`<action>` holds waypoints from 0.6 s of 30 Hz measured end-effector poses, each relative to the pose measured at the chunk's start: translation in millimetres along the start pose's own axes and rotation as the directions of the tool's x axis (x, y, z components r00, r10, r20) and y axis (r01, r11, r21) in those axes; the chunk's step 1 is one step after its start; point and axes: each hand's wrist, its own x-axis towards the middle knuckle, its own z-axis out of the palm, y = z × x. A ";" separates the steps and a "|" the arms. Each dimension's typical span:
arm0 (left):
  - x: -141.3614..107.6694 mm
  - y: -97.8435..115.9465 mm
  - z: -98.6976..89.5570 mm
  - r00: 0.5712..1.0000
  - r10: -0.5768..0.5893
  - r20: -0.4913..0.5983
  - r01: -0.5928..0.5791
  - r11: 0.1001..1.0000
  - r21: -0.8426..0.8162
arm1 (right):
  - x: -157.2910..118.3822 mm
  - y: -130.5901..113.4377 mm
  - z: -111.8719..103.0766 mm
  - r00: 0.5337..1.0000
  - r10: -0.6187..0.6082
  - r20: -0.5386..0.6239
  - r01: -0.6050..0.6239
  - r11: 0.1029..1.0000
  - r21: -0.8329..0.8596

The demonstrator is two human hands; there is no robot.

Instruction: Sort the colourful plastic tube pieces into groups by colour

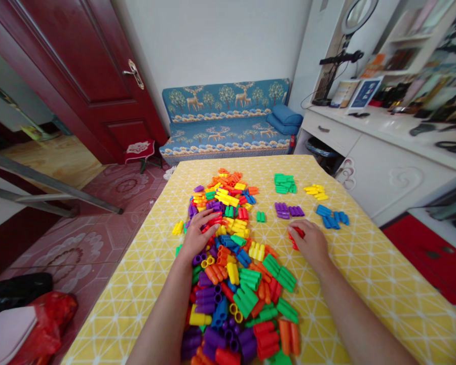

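Note:
A long heap of coloured plastic building blocks (249,278), shaped like joined bullet-like tubes, runs down the middle of the table. My left hand (200,234) rests over the heap's left side, thumb and fingers apart, close to a red block (215,219). On the right, my right hand (312,244) is closed around red blocks (295,237) at the tabletop, partly hidden by the fingers. Beyond it lie separate groups by colour: green blocks (285,183), yellow blocks (316,191), purple blocks (289,210) and blue blocks (332,217). A small green block (260,217) lies between heap and groups.
A yellow patterned cloth (123,304) covers the table. Past its far edge stands a blue sofa (228,133). A white dresser (387,157) with a ring light is at the right. A red door (87,76), a small stool (140,150) and bags are at the left.

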 end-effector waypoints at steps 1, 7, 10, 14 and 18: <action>0.0 0.3 -0.1 1.000 0.001 0.000 -0.001 1.000 0.000 | 0.1 0.4 0.1 1.000 0.001 0.003 -0.001 1.000 0.003; 0.2 2.0 -0.4 1.000 -0.004 0.003 0.004 1.000 -0.003 | 0.8 4.8 1.3 1.000 0.008 -0.001 -0.008 1.000 0.019; 0.2 1.3 -0.2 1.000 0.001 -0.006 -0.001 1.000 -0.006 | -0.4 2.8 1.5 1.000 0.011 -0.006 -0.010 0.999 0.036; -0.4 0.1 0.3 1.000 0.002 -0.007 -0.002 1.000 -0.015 | 0.9 -7.3 -3.4 0.993 0.054 -0.101 -0.043 0.993 0.110; -1.0 0.5 0.1 1.000 0.009 -0.005 -0.009 1.000 -0.022 | 25.9 -7.0 -16.3 0.956 0.115 -0.268 -0.072 0.984 0.164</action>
